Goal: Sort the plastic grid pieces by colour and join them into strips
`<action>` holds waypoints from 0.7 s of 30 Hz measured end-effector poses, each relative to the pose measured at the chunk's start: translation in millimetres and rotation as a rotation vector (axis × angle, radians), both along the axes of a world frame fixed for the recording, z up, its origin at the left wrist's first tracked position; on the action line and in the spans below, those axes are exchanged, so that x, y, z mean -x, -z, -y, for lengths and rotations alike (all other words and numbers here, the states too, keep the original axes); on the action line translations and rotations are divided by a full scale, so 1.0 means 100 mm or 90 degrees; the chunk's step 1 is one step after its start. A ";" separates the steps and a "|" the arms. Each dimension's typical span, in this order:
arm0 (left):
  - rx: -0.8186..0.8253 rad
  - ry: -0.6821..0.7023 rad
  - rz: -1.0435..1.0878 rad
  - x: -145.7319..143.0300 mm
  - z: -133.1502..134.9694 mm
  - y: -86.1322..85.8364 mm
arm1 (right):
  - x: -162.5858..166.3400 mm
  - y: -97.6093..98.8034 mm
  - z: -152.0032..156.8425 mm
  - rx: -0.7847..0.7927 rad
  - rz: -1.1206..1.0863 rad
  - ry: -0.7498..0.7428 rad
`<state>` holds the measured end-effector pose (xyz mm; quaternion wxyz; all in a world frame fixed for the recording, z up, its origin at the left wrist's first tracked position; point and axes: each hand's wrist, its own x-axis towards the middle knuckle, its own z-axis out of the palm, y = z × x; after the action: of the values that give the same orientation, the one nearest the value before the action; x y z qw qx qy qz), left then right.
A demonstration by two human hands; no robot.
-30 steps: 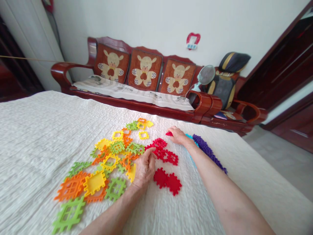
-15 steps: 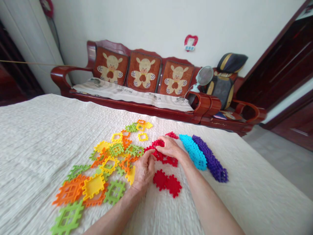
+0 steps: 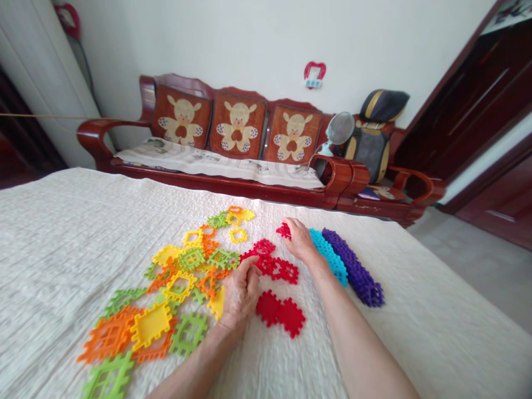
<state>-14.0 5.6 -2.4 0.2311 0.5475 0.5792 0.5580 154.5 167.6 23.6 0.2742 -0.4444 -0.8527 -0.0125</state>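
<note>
My left hand (image 3: 240, 292) is closed, pinching the edge of a strip of joined red plastic tiles (image 3: 274, 265) on the white bedspread (image 3: 62, 233). My right hand (image 3: 300, 239) reaches farther back and closes its fingers on a small loose red tile (image 3: 284, 230). A pair of joined red tiles (image 3: 280, 313) lies just right of my left hand. A blue tile row (image 3: 330, 255) and a purple tile row (image 3: 353, 267) lie right of my right wrist.
A heap of several yellow, orange and green tiles (image 3: 166, 288) spreads left of my hands. Behind the bed stands a dark wooden bench (image 3: 233, 160) with bear cushions, a small fan (image 3: 338, 130) and a bag (image 3: 376, 127). A dark door (image 3: 469, 105) is at right.
My right hand left the red strip and moved back and right to the loose red tile. My left hand stays on the strip's edge. The camera shifted slightly.
</note>
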 end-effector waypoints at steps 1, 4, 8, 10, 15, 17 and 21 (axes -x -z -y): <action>0.002 0.001 0.000 0.00 0.00 0.00 | 0.00 0.01 0.00 0.000 0.016 0.001; 0.005 0.001 0.002 0.00 0.01 -0.01 | 0.01 0.02 0.01 0.007 0.043 0.014; 0.004 0.005 0.008 0.00 0.00 0.01 | 0.00 0.03 -0.01 0.018 0.043 0.027; 0.007 0.004 0.008 0.00 0.00 0.01 | -0.01 0.04 -0.04 0.022 0.041 0.032; 0.011 -0.009 0.005 0.00 0.01 -0.01 | -0.05 0.05 -0.08 0.038 0.034 0.054; 0.013 -0.013 0.004 0.00 0.01 -0.01 | -0.06 0.04 -0.06 0.045 0.037 0.066; 0.013 -0.011 -0.004 -0.01 0.01 0.00 | -0.06 0.01 -0.02 0.071 0.051 0.090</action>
<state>-13.4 4.7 -2.0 0.2303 0.5419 0.5903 0.5521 160.1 169.7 23.1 0.2128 -0.5175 -0.8288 -0.0021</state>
